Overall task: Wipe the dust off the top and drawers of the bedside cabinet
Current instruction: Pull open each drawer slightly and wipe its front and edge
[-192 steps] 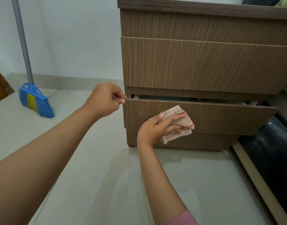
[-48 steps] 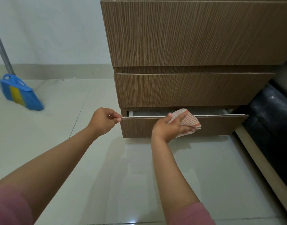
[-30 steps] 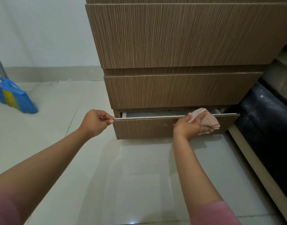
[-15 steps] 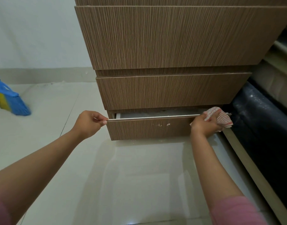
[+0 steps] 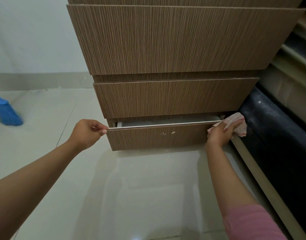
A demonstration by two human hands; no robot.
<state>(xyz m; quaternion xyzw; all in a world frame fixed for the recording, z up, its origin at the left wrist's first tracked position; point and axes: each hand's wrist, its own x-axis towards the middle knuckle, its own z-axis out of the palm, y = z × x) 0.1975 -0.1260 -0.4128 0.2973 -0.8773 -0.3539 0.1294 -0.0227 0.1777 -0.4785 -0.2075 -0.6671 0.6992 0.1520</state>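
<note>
The brown wood-grain bedside cabinet fills the upper middle of the head view; its top is out of frame. Its bottom drawer is pulled out a little, with pale specks on its front. My left hand pinches the drawer's top left corner. My right hand grips a white cloth with red stripes and holds it against the drawer's top right corner. The middle drawer above is closed.
A blue broom head rests on the pale tiled floor at the far left. A dark dusty bed base with a beige edge runs along the right, close to the cabinet. A white wall stands behind.
My right hand has slid the cloth rightward along the drawer's top edge, from the middle to the right corner. My left hand has kept its pinch on the left corner.
</note>
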